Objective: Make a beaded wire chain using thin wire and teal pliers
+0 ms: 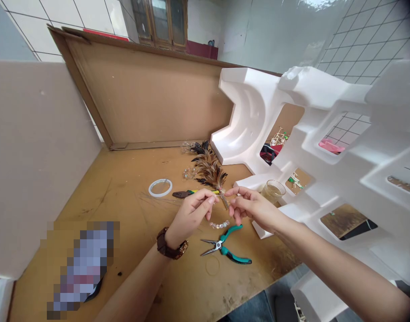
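My left hand [198,209], a dark watch [171,245] on its wrist, is closed in a pinch on a thin thread that barely shows. Opposite it, my right hand [253,206] has its fingers curled together; what sits at their tips is too fine to make out. A short strand of clear beads [220,225] hangs just below and between both hands. Brown and black feathers [209,167], bundled at their stems, lie behind my fingertips. Teal-handled long-nose pliers [221,246] rest spread apart nearer me. Pliers with a dark head [183,194] lie partly hidden behind my left hand.
A white ring-shaped coil [160,188] lies left of the hands. To the right, a glass [273,191] stands beside large white molded foam [248,112]. A cardboard panel [151,94] rises behind. A blurred-out object [84,268] lies front left, and a thin loop [212,266] near the pliers.
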Demonstrator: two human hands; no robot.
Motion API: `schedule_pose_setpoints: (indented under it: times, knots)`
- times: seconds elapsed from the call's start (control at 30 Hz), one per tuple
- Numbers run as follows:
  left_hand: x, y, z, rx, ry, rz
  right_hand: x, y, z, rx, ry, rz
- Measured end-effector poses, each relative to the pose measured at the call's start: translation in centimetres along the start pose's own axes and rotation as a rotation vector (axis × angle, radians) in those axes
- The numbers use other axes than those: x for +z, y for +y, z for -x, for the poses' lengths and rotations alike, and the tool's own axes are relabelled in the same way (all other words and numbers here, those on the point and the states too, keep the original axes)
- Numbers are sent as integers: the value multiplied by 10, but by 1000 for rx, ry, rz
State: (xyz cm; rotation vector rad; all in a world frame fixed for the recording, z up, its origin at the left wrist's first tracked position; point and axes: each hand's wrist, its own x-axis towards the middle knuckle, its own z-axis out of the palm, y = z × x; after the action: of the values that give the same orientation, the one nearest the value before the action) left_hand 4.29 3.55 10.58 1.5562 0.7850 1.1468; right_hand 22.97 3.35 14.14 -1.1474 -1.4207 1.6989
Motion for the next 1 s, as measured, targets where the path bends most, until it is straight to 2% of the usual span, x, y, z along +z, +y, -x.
schedule_pose_setpoints:
  times: [0.23,0.37,0.47,0.6,1.0]
  knots:
    - [-1,1,-1,-3,-9,20,0,0,0,8,8,20]
    - [-4,-2,-2,-74,-65,337,2,1,1,8,-12,21]
    - [-3,-6,-4,-132,-51,597,5,2,1,8,-19,17]
    - [2,-10,-6,-182,-45,811,8,4,-1,5,-28,-12]
    - [5,-11,-6,-230,-111,977,7,10,-2,10,-70,-52]
